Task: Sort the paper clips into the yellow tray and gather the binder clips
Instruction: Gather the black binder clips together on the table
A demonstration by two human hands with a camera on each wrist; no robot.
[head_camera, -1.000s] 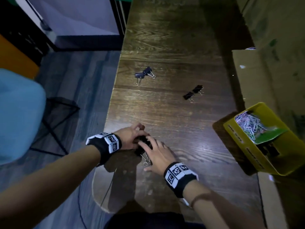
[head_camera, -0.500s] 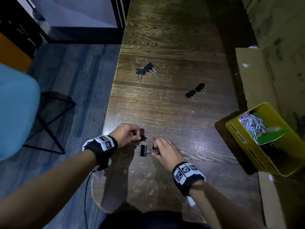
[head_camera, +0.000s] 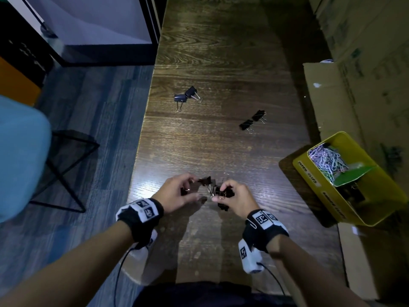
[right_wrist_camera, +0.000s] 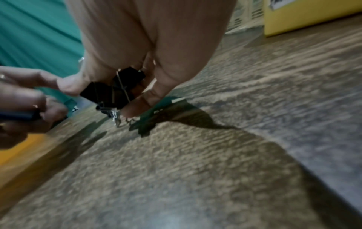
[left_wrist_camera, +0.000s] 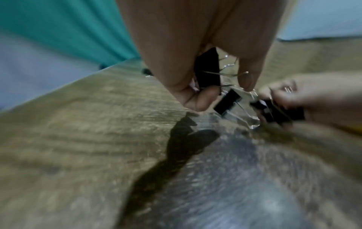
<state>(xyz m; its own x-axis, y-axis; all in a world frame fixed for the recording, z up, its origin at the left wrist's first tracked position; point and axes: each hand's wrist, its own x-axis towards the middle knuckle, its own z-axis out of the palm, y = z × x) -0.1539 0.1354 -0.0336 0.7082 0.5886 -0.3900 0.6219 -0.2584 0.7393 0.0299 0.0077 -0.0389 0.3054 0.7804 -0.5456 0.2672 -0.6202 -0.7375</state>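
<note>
Both hands hover just above the near part of the wooden table (head_camera: 221, 63). My left hand (head_camera: 194, 189) pinches a black binder clip (left_wrist_camera: 207, 69) between thumb and fingers. My right hand (head_camera: 221, 192) grips a bunch of black binder clips (right_wrist_camera: 111, 93), their wire handles sticking out below. One more binder clip (left_wrist_camera: 227, 100) hangs between the two hands. Two pairs of binder clips lie farther off, the left pair (head_camera: 186, 97) and the right pair (head_camera: 253, 120). The yellow tray (head_camera: 321, 191) stands at the right, with coloured paper clips (head_camera: 327, 160) in its far compartment.
Cardboard boxes (head_camera: 327, 96) line the table's right side behind and under the tray. The table's left edge drops to the floor, where a blue chair (head_camera: 20, 156) stands. Bare wood lies between the hands and the far clips.
The binder clip that lay on the table between my hands is now lifted. Both hands have risen and drawn together, each holding clips.
</note>
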